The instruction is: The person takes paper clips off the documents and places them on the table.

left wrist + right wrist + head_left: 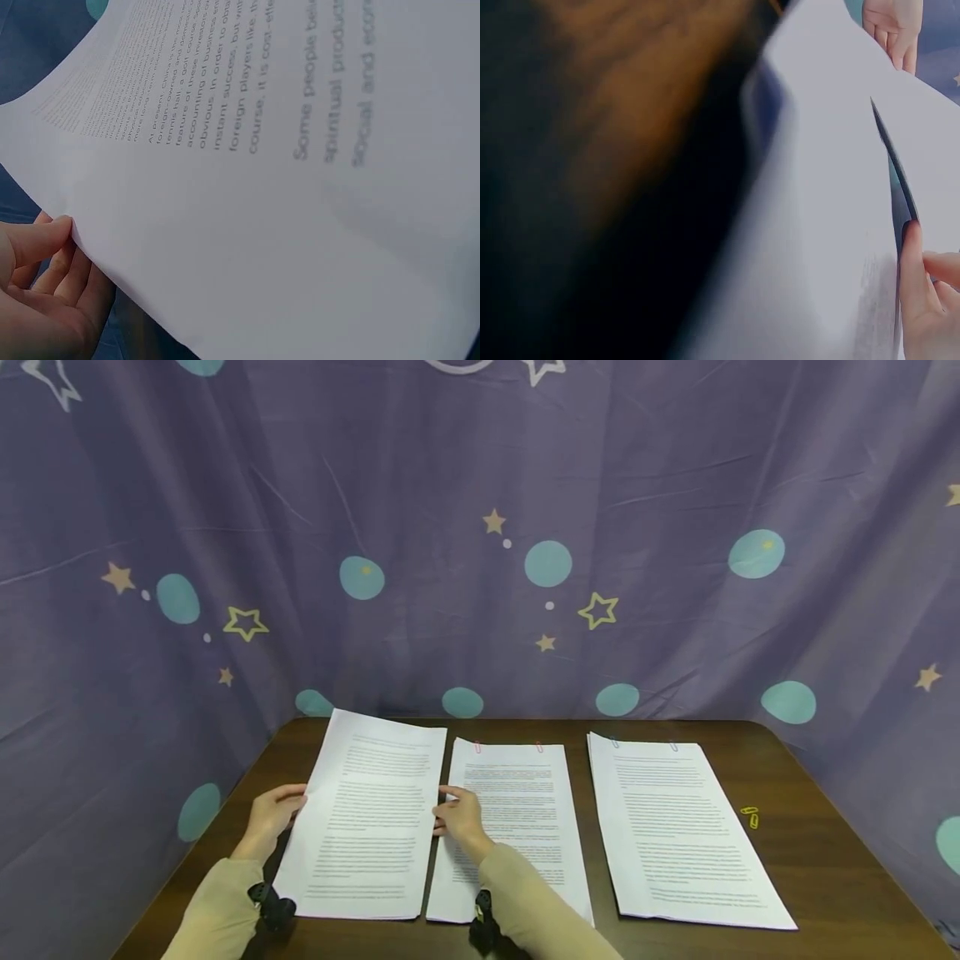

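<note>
Printed paper sheets (375, 814) stand raised and slightly tilted at the left of the table, held between both hands. My left hand (270, 818) pinches their left edge; in the left wrist view its thumb (45, 241) lies on the front of the paper and the other fingers sit behind. On the opposite edge, my right hand (461, 820) grips the sheets between thumb and fingers. A dark gap opens between layers of paper beside that hand (930, 300) in the right wrist view. Below my right forearm lies a middle paper stack (517, 827) with two pink paper clips (538, 747) on its top edge.
At the right lies another printed stack (690, 835) with blue paper clips (673, 746) along its top. Two yellow paper clips (753, 818) rest beside it on the brown table (840, 868). A patterned purple curtain (660, 635) hangs behind the table.
</note>
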Motion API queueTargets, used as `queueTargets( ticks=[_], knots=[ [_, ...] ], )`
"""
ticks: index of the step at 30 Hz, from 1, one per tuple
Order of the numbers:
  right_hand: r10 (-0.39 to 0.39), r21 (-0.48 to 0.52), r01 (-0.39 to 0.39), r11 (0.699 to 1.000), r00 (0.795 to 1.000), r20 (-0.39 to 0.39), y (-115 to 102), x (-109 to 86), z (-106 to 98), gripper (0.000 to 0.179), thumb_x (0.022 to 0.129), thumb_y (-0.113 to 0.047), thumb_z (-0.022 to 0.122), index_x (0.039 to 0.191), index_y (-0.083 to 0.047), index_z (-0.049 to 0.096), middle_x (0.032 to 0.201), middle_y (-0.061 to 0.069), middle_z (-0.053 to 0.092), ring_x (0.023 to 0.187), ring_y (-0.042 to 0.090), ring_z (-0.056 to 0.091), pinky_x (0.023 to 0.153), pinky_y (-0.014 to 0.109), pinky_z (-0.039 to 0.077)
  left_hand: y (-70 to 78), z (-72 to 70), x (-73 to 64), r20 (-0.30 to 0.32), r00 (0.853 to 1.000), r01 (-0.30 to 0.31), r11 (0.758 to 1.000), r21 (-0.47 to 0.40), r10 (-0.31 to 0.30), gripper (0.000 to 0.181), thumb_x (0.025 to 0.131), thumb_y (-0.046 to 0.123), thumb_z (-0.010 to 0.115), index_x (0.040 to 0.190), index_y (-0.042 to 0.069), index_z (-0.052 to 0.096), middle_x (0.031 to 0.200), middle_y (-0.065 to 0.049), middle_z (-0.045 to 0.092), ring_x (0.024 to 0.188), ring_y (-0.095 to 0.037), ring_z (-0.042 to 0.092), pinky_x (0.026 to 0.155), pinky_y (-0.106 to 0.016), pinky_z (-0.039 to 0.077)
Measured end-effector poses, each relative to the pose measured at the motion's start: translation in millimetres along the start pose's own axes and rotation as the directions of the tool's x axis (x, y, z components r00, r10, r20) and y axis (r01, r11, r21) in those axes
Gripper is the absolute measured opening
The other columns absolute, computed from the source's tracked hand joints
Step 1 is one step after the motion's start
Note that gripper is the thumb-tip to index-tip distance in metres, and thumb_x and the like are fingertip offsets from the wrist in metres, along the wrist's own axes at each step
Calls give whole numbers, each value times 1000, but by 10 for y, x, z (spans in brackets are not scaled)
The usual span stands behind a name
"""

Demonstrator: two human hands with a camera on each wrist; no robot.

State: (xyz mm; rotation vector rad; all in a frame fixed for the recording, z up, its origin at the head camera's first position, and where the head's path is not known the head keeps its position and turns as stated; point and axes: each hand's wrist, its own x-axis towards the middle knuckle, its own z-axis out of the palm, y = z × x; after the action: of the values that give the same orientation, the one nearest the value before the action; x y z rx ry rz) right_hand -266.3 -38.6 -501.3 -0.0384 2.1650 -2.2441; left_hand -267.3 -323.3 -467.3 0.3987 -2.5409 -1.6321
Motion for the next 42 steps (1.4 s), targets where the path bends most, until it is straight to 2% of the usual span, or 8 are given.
queueTargets(
  ticks=[3, 5, 15, 22, 28, 31, 37, 42],
  knots=[
    [16, -1, -16, 1000, 1000, -7, -14, -2, 17, 40, 73, 13, 57, 112, 9, 54, 65, 15, 60, 45, 19, 58, 45, 31, 51, -25, 8, 28, -4, 1000, 2, 1000, -1, -2, 33, 85, 3, 49, 114, -12, 49, 100, -21, 58, 68, -9, 53, 48, -20, 41],
    [66, -16, -66, 998, 998, -20, -84, -31, 28, 41, 73, 15, 56, 113, 11, 52, 66, 17, 60, 45, 18, 58, 46, 32, 51, -44, 18, 52, -14, 1000, 3, 1000, 13, -3, 33, 85, 3, 49, 115, -12, 50, 98, -19, 59, 68, -9, 53, 51, -21, 41],
    [80, -45, -80, 996, 997, -18, -88, -40, 55, 41, 73, 15, 56, 114, 11, 51, 66, 16, 60, 42, 12, 55, 45, 29, 51, -123, 74, 108, -76, 996, -39, 998, 48, 42, 30, 84, -2, 49, 110, -15, 52, 99, -26, 58, 65, -6, 50, 53, -17, 41],
    [85, -66, -85, 994, 996, -1, -113, -47, 61, 42, 72, 15, 57, 114, 14, 50, 67, 18, 62, 43, 11, 55, 45, 28, 51, -150, 90, 126, -86, 996, -25, 997, 67, 31, 29, 83, -1, 50, 109, -13, 54, 101, -25, 59, 67, -5, 49, 54, -17, 40],
    [40, -224, -27, 974, 998, 51, -241, -107, 33, 39, 73, 9, 62, 111, 13, 52, 67, 11, 58, 50, 15, 58, 48, 25, 51, -59, 60, 65, -47, 999, -13, 999, 33, 15, 37, 85, 8, 52, 116, -12, 49, 108, -25, 56, 75, -8, 53, 58, -21, 43],
    [1, -294, 26, 955, 996, 92, -328, -154, 9, 37, 75, 6, 63, 109, 12, 53, 71, 8, 51, 57, 22, 59, 51, 26, 51, -20, 89, 40, -68, 998, -13, 1000, 27, 15, 37, 86, 9, 52, 116, -11, 50, 114, -27, 52, 77, -4, 51, 56, -16, 41],
    [-34, -299, 89, 950, 982, 184, -462, -230, -99, 35, 76, 4, 62, 107, 14, 53, 80, 12, 50, 68, 35, 59, 57, 34, 53, 113, 203, -49, -100, 994, -53, 999, -14, 51, 34, 85, 7, 52, 113, -12, 52, 105, -22, 58, 74, 0, 51, 61, -22, 44],
    [-26, -302, 103, 948, 968, 248, -510, -224, -265, 34, 77, -2, 64, 108, 11, 55, 83, 13, 55, 69, 37, 60, 58, 37, 53, 252, 323, -128, -24, 991, -129, 990, -56, 128, 33, 85, 6, 52, 111, -13, 52, 100, -16, 62, 74, -1, 55, 65, -22, 48]
  ],
)
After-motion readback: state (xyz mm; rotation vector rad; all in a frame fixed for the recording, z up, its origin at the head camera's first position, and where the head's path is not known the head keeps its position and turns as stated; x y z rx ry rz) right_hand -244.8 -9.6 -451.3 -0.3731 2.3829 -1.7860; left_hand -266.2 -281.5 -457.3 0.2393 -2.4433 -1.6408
